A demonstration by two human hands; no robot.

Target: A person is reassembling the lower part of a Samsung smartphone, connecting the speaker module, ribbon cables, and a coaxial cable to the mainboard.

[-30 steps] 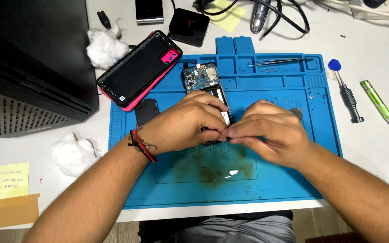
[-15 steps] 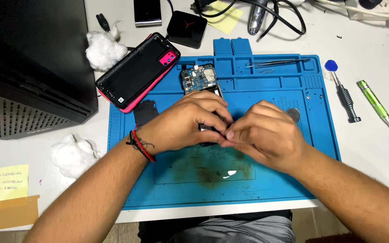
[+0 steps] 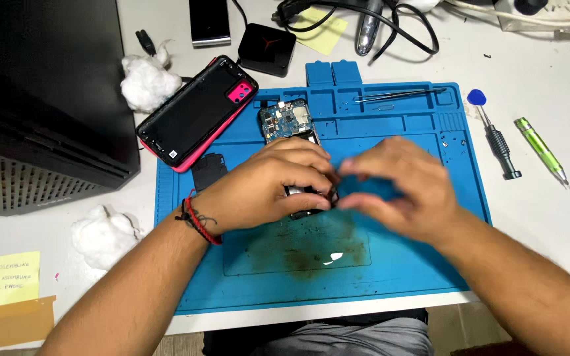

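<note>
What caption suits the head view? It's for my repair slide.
Both hands, left hand and blurred right hand, meet over an opened phone on a blue mat.

Left hand (image 3: 268, 184) gripping opened phone (image 3: 289, 128), blurred right hand (image 3: 400, 188), blue mat (image 3: 397, 264)

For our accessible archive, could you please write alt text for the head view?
Two hands, left and right, meet over an opened phone on a blue mat. A pink case lies to the left; screwdrivers and cotton lie on the white table.
</note>
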